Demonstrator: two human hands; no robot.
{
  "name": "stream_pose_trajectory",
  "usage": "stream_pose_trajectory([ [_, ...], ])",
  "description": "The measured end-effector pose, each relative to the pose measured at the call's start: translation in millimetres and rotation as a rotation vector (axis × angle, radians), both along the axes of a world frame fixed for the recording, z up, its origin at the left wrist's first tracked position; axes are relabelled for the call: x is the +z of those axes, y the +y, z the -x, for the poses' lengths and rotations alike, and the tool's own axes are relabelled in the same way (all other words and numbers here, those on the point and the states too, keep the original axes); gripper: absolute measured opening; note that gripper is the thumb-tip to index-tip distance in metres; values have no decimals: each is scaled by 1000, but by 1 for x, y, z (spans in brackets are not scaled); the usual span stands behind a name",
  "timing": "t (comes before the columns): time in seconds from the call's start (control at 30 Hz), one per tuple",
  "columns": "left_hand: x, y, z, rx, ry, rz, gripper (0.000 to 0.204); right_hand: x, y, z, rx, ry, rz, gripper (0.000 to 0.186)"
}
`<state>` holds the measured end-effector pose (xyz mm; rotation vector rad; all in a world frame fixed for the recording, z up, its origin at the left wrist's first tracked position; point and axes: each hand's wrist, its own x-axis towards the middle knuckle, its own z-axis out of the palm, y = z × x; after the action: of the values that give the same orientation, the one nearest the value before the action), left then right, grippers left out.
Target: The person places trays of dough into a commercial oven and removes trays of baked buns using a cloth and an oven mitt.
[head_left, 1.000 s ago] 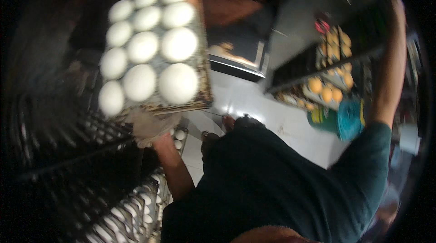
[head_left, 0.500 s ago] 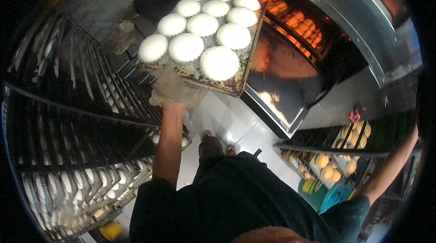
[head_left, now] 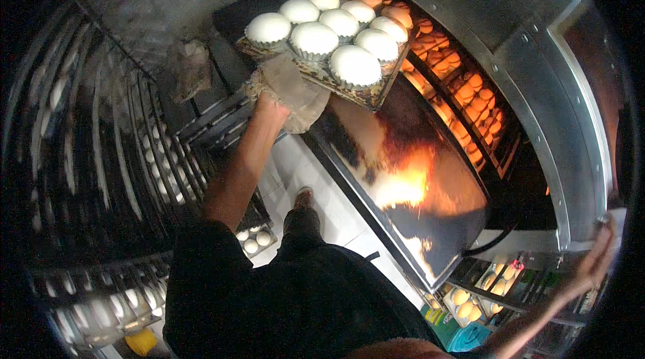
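Note:
My left hand (head_left: 272, 105) grips the near edge of a dark, worn baking tray (head_left: 366, 98) through a folded grey-beige cloth (head_left: 299, 90). The fingers are hidden by the cloth and tray. On the tray stand several round white dough pieces (head_left: 314, 38) in fluted moulds. The tray is held over the lowered door (head_left: 430, 204) of a lit oven, its far end close to the oven opening. My right hand (head_left: 594, 258) is stretched out at the far right, fingers extended beside the oven's metal front (head_left: 574, 177), holding nothing visible.
Inside the oven, rows of orange-lit buns (head_left: 470, 107) sit on racks. Bright flame light shows on the door. A tall rack (head_left: 101, 124) with trays of white dough stands at left. Baked buns (head_left: 463, 305) and a teal bucket (head_left: 468, 337) are at lower right.
The tray has moved toward the oven opening with my left hand. My right hand has come into view beside the oven front. My body has turned and stepped closer to the oven.

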<state>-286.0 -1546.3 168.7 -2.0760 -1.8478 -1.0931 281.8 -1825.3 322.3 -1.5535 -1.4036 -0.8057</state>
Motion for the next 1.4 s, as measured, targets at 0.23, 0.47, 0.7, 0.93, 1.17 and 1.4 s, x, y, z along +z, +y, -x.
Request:
stream_pose_trajectory([
  [0.23,-21,-4,22,-185,142,-196,63,-135,159,266,899,-233,412,35],
  [0.47,13,-14,-20,221,535,76,29,-186,261,274,937,-476,220,59],
  [0.7,-22,-110,-66,936,1647,-492,14,-201,252,267,952,-584,163,46],
  [0.93,-86,-282,-172,1928,3123,-378,14,-189,239,218,756,-694,123,14],
  [1.17,-209,-378,-126,1366,3692,-38,17,-236,262,291,973,-692,372,20],
  [1.4,-220,-356,-212,1427,3550,-141,21,-168,291,254,978,-737,335,25],
])
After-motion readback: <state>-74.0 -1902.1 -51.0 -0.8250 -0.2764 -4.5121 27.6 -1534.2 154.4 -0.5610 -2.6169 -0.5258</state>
